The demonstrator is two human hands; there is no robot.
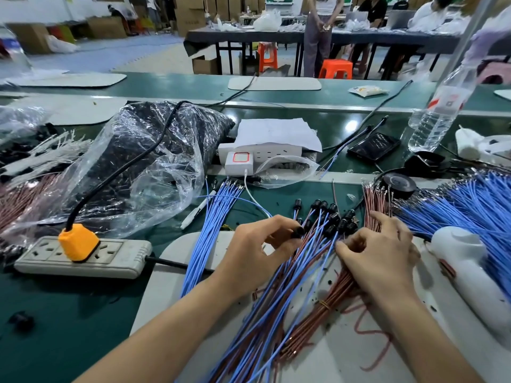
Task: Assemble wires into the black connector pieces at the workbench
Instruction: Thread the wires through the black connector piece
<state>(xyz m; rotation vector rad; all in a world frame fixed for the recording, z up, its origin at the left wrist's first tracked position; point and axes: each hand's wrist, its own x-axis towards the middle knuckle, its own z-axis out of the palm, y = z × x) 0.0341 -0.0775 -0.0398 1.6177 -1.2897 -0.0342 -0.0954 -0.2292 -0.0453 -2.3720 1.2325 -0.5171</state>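
Note:
My left hand (258, 246) pinches a small black connector piece (298, 232) between thumb and fingers. My right hand (377, 251) rests on a bundle of brown wires (329, 301) with its fingers curled, pinching wire ends near its thumb. Between the hands lies a heap of finished wires with black connectors (336, 218) on their ends. A loose fan of blue wires (214, 217) lies left of my left hand. More blue wires (467, 205) pile up at the right, and upright brown wires (377, 201) stand behind my right hand.
A grey power strip (83, 257) with an orange plug (78, 241) sits at the left. A clear plastic bag of black parts (143, 161) lies behind it. A white charger block (239, 161), a phone (373, 146), a water bottle (439, 111) and a white tool (470, 269) stand around.

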